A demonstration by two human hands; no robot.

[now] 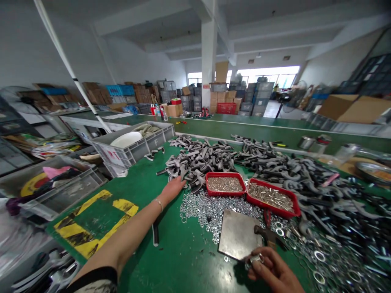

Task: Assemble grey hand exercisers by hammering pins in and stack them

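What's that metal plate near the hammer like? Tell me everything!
The metal plate looks like a thin, roughly square grey slab, dull and smudged. It lies flat on the green table, nearer than the red trays. Loose washers crowd its left and far sides. The hammer seems to overlap its right edge; the right hand is by its near corner.

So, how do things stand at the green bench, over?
Left hand at pile of grey metal parts. Right hand holding ridged shiny metal piece. Hammer just beyond right hand.
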